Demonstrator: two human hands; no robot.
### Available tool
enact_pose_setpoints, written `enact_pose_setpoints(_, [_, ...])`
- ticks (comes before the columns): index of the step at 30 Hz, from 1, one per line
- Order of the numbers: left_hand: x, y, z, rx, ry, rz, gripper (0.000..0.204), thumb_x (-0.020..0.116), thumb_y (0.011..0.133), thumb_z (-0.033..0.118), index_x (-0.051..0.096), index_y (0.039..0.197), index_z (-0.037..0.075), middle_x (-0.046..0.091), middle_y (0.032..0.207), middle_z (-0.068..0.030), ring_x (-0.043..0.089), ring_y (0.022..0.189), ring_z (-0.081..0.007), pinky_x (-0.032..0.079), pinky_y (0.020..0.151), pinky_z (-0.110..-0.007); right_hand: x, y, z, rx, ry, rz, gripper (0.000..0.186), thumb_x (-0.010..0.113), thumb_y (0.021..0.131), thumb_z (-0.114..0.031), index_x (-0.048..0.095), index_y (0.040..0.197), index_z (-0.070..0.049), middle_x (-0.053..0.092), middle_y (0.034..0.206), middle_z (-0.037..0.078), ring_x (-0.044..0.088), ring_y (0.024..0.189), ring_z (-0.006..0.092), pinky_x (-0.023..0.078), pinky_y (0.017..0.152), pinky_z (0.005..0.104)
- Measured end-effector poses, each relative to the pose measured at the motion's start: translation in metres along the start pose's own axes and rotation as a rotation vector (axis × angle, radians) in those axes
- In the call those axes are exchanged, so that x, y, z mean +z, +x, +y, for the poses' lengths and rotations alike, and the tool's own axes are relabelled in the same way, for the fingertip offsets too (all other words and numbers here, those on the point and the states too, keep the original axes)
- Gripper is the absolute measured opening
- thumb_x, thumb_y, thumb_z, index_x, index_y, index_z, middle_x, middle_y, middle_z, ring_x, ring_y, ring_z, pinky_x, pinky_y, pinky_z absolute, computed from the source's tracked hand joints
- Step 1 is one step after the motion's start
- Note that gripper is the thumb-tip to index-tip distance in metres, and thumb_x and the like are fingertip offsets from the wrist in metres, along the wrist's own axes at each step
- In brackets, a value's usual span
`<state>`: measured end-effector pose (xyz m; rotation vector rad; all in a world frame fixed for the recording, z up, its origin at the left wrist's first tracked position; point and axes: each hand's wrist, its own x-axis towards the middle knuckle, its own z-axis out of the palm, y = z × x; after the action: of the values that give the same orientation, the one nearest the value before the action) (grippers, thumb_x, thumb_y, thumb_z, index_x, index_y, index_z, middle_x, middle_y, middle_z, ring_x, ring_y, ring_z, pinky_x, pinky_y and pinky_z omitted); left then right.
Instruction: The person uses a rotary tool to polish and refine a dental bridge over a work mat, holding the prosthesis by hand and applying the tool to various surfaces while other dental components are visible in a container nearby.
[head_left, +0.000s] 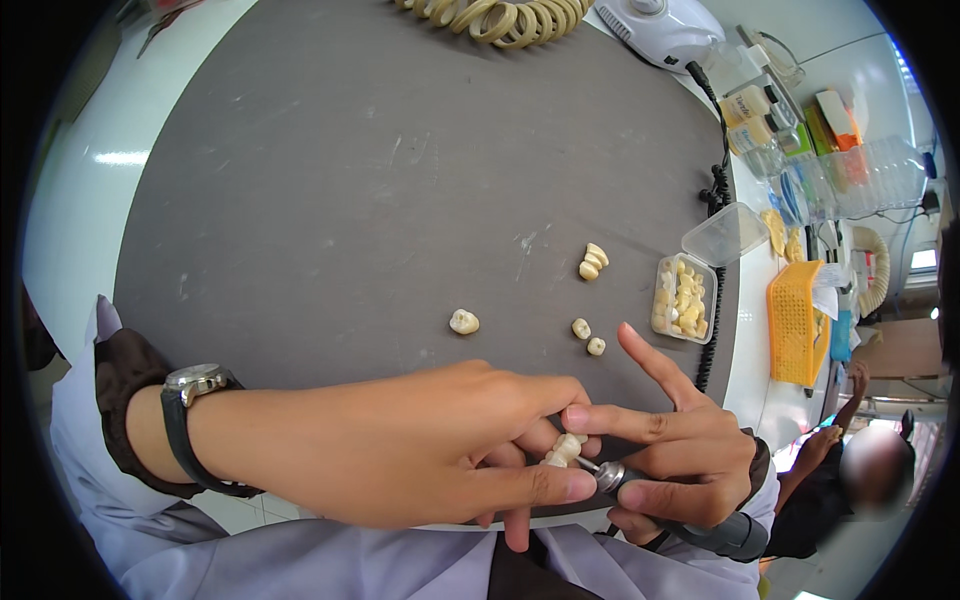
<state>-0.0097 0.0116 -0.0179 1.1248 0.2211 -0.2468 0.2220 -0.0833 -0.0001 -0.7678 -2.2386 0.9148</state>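
Close to the table's front edge, my left hand (490, 425) pinches a small ivory dental bridge (563, 450) of joined artificial teeth between thumb and fingers. My right hand (690, 455) is closed round a dark rotary handpiece (738, 535) with a metal nose; its index finger points up and away. The thin tool in the nose reaches the bridge; whether it touches cannot be made out. Beyond the hands lie a single tooth crown (464, 321), two smaller crowns, the farther crown (581, 328) and the nearer crown (596, 346), and a joined piece of teeth (593, 262).
On the grey mat (380, 200), a lidded clear box (685, 297) stands open, filled with tooth pieces. A black coiled cord (714, 340) runs along the right edge from a white control unit (665, 30). Further right are a yellow basket (797, 325), bottles (750, 103) and another person (830, 490).
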Motion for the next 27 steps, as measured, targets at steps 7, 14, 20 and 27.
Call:
enact_pose_setpoints(7, [-0.0015,0.003,-0.0031,0.033,-0.01,-0.001,0.034,0.054,0.101,0.03,0.048,0.121,0.003,0.071,0.094,-0.0045,0.07,0.082,-0.0093,0.047,0.059,-0.02,-0.0031,-0.001,0.0023,0.034,-0.006,-0.015,0.025,0.071,0.085,-0.008,0.053,0.102,-0.01,0.052,0.052,0.005,0.068,0.099,0.0426,0.017,0.098,0.0819])
enact_pose_setpoints(14, [-0.0017,0.0025,-0.0001,0.005,-0.021,-0.004,0.033,0.054,0.101,0.027,0.047,0.121,0.001,0.071,0.095,-0.0058,0.07,0.083,-0.0104,0.049,0.063,-0.021,0.0003,-0.0008,0.0022,-0.013,-0.02,0.002,0.027,0.073,0.084,-0.007,0.054,0.103,-0.01,0.051,0.051,0.005,0.068,0.098,0.042,0.019,0.097,0.0819])
enact_pose_setpoints(20, [0.001,0.002,-0.0018,0.025,-0.05,0.018,0.031,0.054,0.101,0.027,0.047,0.118,0.002,0.071,0.093,-0.006,0.071,0.083,-0.011,0.05,0.062,-0.021,0.0026,-0.003,0.0047,-0.017,-0.001,0.041,0.019,0.069,0.084,0.001,0.056,0.096,-0.005,0.041,0.051,0.003,0.066,0.103,0.0418,0.024,0.098,0.0797])
enact_pose_setpoints(27, [0.0015,0.0031,-0.0025,0.064,0.027,0.04,0.033,0.055,0.1,0.03,0.048,0.117,0.002,0.072,0.088,-0.0048,0.071,0.079,-0.0099,0.047,0.057,-0.02,0.0017,0.0003,0.0027,-0.02,-0.016,0.0,0.027,0.073,0.083,-0.005,0.052,0.1,-0.008,0.052,0.051,0.006,0.068,0.099,0.0431,0.021,0.097,0.0815])
